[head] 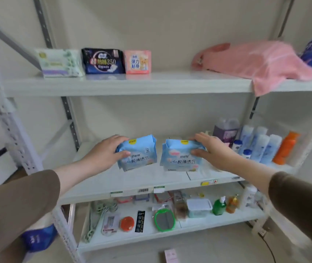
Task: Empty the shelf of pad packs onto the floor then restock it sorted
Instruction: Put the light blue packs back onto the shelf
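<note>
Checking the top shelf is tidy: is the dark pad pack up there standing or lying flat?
Standing. The dark pad pack sits upright on the top shelf, printed front facing out, between a white pack and a pink pack.

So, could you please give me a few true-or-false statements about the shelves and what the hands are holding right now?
1. Each hand holds a light blue pad pack: left hand one pack, right hand the other. True.
2. The top shelf carries three packs on its left. True.
3. The pink cloth lies on the bottom shelf. False: it lies on the top shelf.
4. The orange bottle stands left of the hands. False: it stands right.
</note>
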A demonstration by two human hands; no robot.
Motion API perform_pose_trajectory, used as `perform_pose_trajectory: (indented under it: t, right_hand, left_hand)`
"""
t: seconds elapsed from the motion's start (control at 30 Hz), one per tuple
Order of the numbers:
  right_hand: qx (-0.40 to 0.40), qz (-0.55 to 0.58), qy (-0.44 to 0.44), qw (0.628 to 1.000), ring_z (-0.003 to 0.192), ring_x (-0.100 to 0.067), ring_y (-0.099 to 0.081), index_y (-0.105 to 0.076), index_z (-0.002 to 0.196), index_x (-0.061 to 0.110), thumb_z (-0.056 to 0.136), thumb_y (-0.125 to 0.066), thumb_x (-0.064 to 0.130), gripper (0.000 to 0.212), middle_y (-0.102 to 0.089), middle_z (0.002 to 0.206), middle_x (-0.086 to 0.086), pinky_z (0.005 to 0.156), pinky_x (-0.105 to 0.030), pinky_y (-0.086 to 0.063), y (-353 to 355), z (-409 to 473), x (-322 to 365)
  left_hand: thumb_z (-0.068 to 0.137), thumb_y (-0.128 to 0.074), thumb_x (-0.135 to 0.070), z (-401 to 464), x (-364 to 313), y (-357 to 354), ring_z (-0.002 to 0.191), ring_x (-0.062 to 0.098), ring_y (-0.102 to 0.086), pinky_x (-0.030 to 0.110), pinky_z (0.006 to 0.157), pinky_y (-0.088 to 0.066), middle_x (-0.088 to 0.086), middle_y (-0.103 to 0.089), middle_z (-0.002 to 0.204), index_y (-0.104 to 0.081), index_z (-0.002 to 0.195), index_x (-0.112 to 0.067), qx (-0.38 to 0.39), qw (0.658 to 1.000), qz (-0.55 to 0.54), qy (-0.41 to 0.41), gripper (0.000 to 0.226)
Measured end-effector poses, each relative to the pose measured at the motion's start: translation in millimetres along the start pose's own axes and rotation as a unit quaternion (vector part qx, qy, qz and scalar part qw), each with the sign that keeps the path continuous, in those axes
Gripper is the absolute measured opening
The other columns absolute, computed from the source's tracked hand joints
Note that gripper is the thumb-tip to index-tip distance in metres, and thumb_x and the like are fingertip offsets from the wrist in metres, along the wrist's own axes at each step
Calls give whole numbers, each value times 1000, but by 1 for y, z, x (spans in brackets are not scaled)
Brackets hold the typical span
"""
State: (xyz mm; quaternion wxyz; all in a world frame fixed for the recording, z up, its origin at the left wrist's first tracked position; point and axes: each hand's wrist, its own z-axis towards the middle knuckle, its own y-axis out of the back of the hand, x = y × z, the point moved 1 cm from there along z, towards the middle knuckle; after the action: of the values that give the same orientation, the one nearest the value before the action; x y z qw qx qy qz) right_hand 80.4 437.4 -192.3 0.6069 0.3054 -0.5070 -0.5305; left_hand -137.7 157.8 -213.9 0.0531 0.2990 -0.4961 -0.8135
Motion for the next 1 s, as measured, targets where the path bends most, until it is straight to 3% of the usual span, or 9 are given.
perform_pose_trajectory:
  t: [0.13, 0.33, 0.47, 0.53, 0.6, 0.7, 0.83, 1.0]
  right_hand:
    - [-32, -1, 13, 999, 94, -10, -55, -56, 118, 27, 95, -62, 28, 23, -55, 105, 17, 82, -32, -38, 74, 13, 14]
    - [-71, 2, 46, 996, 94, -12, -57, -58, 113, 29, 93, -64, 26, 21, -59, 103, 14, 82, -33, -46, 160, 47, 11]
    - [-107, 16, 85, 990, 85, 2, -53, -54, 94, 40, 94, -64, 21, 21, -59, 92, 14, 70, -20, -38, 208, 73, -4]
    - [-119, 30, 99, 987, 82, 5, -52, -50, 87, 42, 94, -65, 19, 27, -58, 89, 14, 69, -15, -38, 225, 87, -14]
    - [-123, 36, 115, 985, 89, 2, -55, -52, 92, 43, 93, -65, 22, 25, -60, 95, 15, 73, -18, -40, 237, 104, -26]
    - [-118, 54, 132, 983, 94, -3, -57, -59, 103, 36, 93, -65, 22, 18, -62, 100, 16, 79, -22, -44, 247, 131, -45]
    - [-114, 65, 145, 981, 93, -6, -58, -60, 104, 34, 92, -66, 22, 17, -61, 100, 14, 83, -29, -47, 247, 169, -65]
    - [-104, 66, 156, 980, 95, -9, -58, -60, 105, 35, 92, -66, 24, 19, -59, 100, 15, 85, -33, -48, 239, 212, -89]
  left_hand:
    - [90, -67, -33, 30, -41, 62, 99, 14, -59, 35, 88, -47, -10, -62, 107, -62, 119, -26, -24, 999, 17, -42, 30]
    - [90, -67, -40, 98, -96, 119, 100, 8, -57, 29, 86, -45, -15, -61, 111, -60, 122, -31, -62, 996, 25, -63, 34]
    - [87, -66, -46, 157, -129, 141, 95, 19, -57, 35, 82, -45, -4, -64, 99, -64, 103, -21, -83, 992, 54, -81, 30]
    - [84, -65, -48, 188, -140, 148, 104, 17, -51, 37, 87, -47, -3, -64, 106, -63, 109, -22, -89, 992, 48, -79, 36]
    - [87, -68, -39, 217, -149, 154, 100, 15, -46, 31, 80, -45, -5, -65, 96, -65, 103, -24, -95, 992, 45, -65, 23]
    - [87, -71, -30, 260, -160, 157, 74, 18, -48, 30, 62, -36, -1, -59, 78, -62, 85, -18, -95, 993, 54, -51, 15]
    - [87, -72, -31, 311, -161, 157, 70, 18, -49, 31, 64, -36, 11, -64, 86, -65, 91, -11, -91, 993, 66, -35, 22]
    - [86, -73, -32, 366, -153, 155, 73, 19, -50, 31, 66, -36, 7, -64, 86, -67, 92, -11, -80, 992, 93, -33, 23]
